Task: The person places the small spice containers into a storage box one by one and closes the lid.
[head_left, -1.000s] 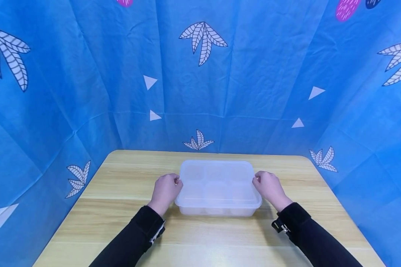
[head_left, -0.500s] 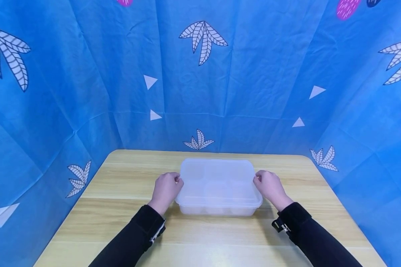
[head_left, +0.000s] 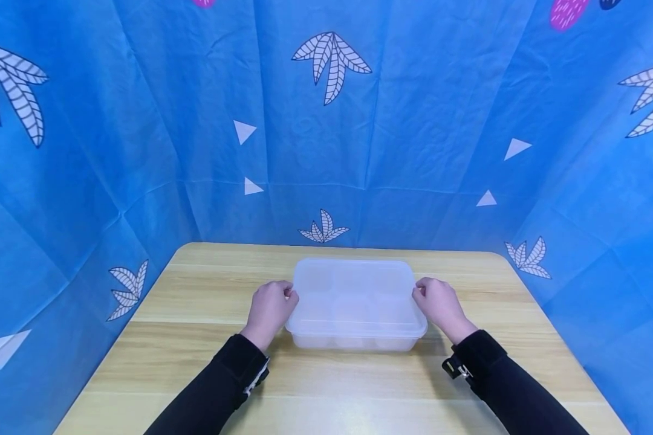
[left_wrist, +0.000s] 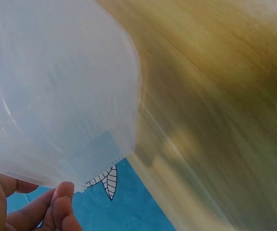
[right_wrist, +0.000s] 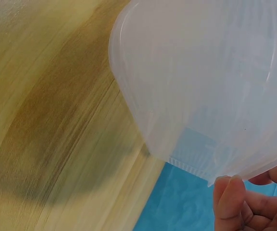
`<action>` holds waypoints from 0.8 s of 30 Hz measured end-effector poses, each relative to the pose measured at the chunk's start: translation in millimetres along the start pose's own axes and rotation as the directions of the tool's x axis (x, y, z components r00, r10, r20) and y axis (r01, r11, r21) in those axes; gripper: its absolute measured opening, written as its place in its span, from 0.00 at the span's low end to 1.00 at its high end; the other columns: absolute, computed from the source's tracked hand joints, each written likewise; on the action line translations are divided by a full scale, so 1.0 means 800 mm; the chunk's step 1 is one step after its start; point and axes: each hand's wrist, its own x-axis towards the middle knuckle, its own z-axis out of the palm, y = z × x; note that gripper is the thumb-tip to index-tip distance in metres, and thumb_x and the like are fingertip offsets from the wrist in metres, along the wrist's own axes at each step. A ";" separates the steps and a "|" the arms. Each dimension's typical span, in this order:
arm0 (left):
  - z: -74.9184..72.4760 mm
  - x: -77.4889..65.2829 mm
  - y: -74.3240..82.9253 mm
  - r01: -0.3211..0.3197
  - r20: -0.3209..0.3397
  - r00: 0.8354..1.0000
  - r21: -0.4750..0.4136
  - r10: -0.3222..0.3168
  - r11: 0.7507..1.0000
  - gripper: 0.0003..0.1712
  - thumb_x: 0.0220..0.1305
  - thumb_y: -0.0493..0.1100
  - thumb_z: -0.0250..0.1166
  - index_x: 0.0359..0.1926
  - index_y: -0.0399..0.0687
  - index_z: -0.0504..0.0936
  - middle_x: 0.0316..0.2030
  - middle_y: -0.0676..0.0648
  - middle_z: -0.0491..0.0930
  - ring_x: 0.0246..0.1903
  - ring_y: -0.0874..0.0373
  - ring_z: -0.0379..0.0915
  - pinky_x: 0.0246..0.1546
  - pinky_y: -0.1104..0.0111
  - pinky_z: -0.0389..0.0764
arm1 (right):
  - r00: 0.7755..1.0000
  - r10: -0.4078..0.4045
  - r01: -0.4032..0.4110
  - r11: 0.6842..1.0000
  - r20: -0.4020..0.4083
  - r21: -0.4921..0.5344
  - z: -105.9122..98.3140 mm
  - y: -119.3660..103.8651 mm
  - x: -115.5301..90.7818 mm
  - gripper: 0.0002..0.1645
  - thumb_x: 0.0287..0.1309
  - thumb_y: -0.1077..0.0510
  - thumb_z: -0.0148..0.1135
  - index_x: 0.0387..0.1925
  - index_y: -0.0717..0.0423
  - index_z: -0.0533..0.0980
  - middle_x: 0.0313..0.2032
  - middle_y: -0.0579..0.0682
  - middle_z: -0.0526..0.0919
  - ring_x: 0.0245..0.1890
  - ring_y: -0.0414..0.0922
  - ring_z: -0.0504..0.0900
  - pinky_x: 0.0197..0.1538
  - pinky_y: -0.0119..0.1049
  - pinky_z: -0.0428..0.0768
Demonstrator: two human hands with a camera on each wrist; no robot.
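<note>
A translucent white plastic food container (head_left: 359, 297), rectangular and with a flat lid on top, sits at the middle of the wooden table. Faint compartments show through the lid. My left hand (head_left: 270, 311) pinches its left edge, thumb and curled fingers at the rim. On the opposite side, my right hand (head_left: 442, 309) pinches the right edge in the same way. Both wrist views look along the container's side wall, with the left fingers (left_wrist: 63, 190) and right fingers (right_wrist: 229, 192) at its rim. Whether they grip the lid alone or lid and box together, I cannot tell.
The light wooden table (head_left: 196, 338) has rounded far corners. A blue curtain (head_left: 430, 121) with leaf and triangle prints hangs behind the table and along both sides. Black sleeves with wrist straps cover both forearms.
The container's lid edge shifts very slightly in the head view. Both hands keep the same hold at its sides, and the camera view tilts a touch.
</note>
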 end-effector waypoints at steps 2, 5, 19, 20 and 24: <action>0.000 0.000 0.000 0.003 0.004 1.000 0.002 -0.003 1.000 0.08 0.64 0.35 0.62 0.36 0.36 0.87 0.26 0.45 0.79 0.17 0.59 0.63 0.32 0.65 0.74 | 1.000 0.000 0.000 1.000 -0.002 0.001 0.000 0.000 0.000 0.20 0.68 0.60 0.53 0.50 0.73 0.79 0.23 0.51 0.78 0.20 0.44 0.70 0.39 0.48 0.79; 0.001 -0.001 0.000 0.006 0.004 1.000 -0.002 -0.006 1.000 0.08 0.64 0.35 0.63 0.37 0.36 0.87 0.26 0.45 0.79 0.17 0.59 0.63 0.34 0.64 0.75 | 1.000 0.003 -0.003 1.000 -0.002 0.003 0.000 0.000 0.000 0.20 0.68 0.60 0.53 0.50 0.73 0.79 0.22 0.51 0.77 0.19 0.44 0.70 0.39 0.48 0.79; 0.004 -0.003 -0.004 -0.007 -0.015 1.000 -0.001 0.007 1.000 0.11 0.64 0.36 0.64 0.43 0.33 0.87 0.35 0.42 0.85 0.26 0.56 0.71 0.40 0.58 0.81 | 1.000 0.005 -0.005 1.000 0.014 0.007 0.001 0.000 -0.003 0.20 0.68 0.60 0.54 0.51 0.74 0.78 0.22 0.49 0.76 0.21 0.44 0.72 0.37 0.47 0.78; 0.004 -0.003 -0.004 -0.008 -0.012 1.000 -0.002 0.008 1.000 0.11 0.64 0.36 0.64 0.43 0.34 0.87 0.35 0.42 0.85 0.25 0.56 0.71 0.39 0.58 0.81 | 1.000 0.006 -0.006 1.000 0.012 0.008 0.001 0.000 -0.003 0.20 0.68 0.60 0.54 0.51 0.74 0.78 0.23 0.50 0.77 0.22 0.45 0.72 0.37 0.47 0.79; 0.002 -0.002 -0.004 -0.009 0.003 1.000 -0.006 0.009 1.000 0.11 0.65 0.37 0.64 0.43 0.33 0.87 0.35 0.42 0.85 0.25 0.56 0.71 0.39 0.58 0.81 | 1.000 0.004 -0.004 1.000 0.010 0.008 0.000 -0.001 -0.003 0.20 0.68 0.60 0.55 0.51 0.74 0.78 0.26 0.52 0.80 0.25 0.46 0.75 0.38 0.48 0.80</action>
